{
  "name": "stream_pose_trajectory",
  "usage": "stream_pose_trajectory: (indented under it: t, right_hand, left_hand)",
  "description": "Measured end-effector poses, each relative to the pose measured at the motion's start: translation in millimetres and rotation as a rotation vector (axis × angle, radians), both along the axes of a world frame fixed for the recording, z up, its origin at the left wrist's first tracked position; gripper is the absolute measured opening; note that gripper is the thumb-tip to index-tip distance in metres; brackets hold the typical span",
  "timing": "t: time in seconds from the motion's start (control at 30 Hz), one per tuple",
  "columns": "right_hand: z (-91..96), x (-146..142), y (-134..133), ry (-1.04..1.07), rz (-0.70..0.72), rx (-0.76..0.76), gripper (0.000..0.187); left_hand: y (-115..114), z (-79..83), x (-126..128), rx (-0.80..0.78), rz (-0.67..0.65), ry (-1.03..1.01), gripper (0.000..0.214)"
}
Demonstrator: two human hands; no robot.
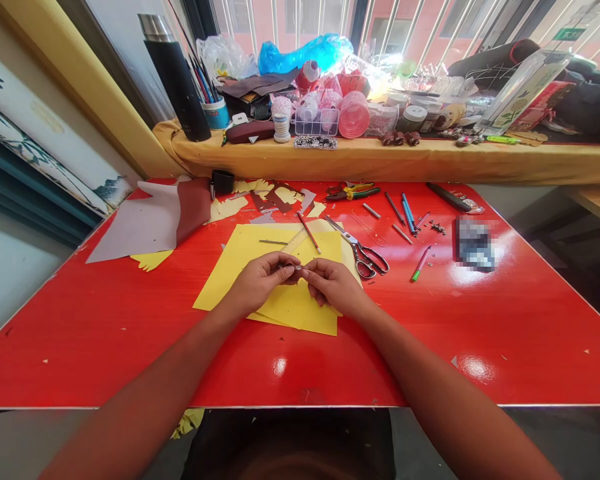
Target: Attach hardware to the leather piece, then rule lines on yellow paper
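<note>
A small dark-brown leather piece (291, 275) with a round metal snap or eyelet on it is held up between my hands. My left hand (261, 280) pinches its left part between thumb and fingers. On its right edge, close to the metal ring, the thumb and forefinger of my right hand (333, 283) are closed. Both hands are over yellow sheets (290, 313) on the table. Just beyond them lie a red pencil (309, 233) and a clear ruler (296, 241). The fingers cover much of the leather piece.
Scissors (363, 250) lie right of the sheets on the red table (130, 333). Pliers (355, 192), pens, metal rods (403, 234) and small fittings (437, 228) are farther back. Leather sheets (147, 220) and scraps occupy the left rear. A cluttered ledge (330, 161) borders the back.
</note>
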State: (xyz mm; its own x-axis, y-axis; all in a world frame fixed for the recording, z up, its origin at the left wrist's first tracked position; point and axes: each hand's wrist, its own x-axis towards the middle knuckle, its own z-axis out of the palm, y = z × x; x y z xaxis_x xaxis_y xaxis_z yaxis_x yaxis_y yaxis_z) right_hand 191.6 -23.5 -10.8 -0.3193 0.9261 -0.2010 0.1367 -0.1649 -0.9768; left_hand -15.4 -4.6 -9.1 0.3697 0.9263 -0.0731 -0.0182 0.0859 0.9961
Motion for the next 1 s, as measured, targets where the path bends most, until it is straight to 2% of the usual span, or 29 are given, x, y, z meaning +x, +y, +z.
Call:
stream_pose_trajectory:
  t: [0.3, 0.57, 1.0]
  right_hand:
    - [-1.0, -0.9, 0.4, 0.030, -0.046, -0.002, 0.039]
    - [-4.5, -1.9, 0.5, 0.013, -0.052, 0.060, 0.033]
    - [-5.9, -3.1, -1.5, -0.007, -0.051, 0.079, 0.024]
  left_hand:
    - [3.1, 1.4, -4.1, -0.114, 0.046, -0.083, 0.050]
    - [2.5, 1.8, -1.5, -0.109, 0.062, -0.060, 0.052]
    - [2.2, 1.1, -1.1, -0.113, 0.001, -0.061, 0.051]
